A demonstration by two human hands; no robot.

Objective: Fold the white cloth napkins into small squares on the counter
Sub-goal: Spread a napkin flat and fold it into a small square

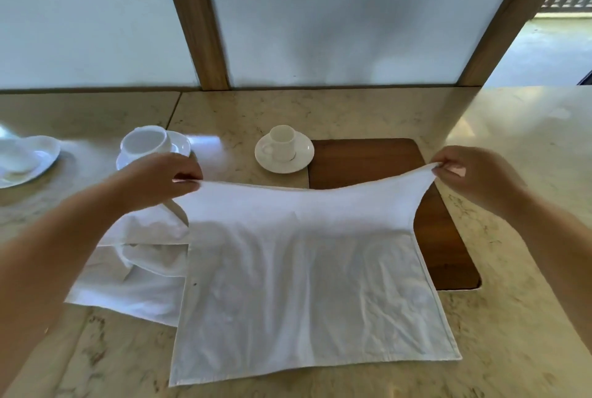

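Head view: napkin (301, 272) long axis left-right, far corners pinched by both hands.

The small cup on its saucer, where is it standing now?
In the head view the small cup stands on its saucer at centre, on the counter, touching the wooden board's far left corner, beyond the napkin.

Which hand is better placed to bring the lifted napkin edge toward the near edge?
Neither alone: left hand and right hand each pinch a far corner of the napkin.
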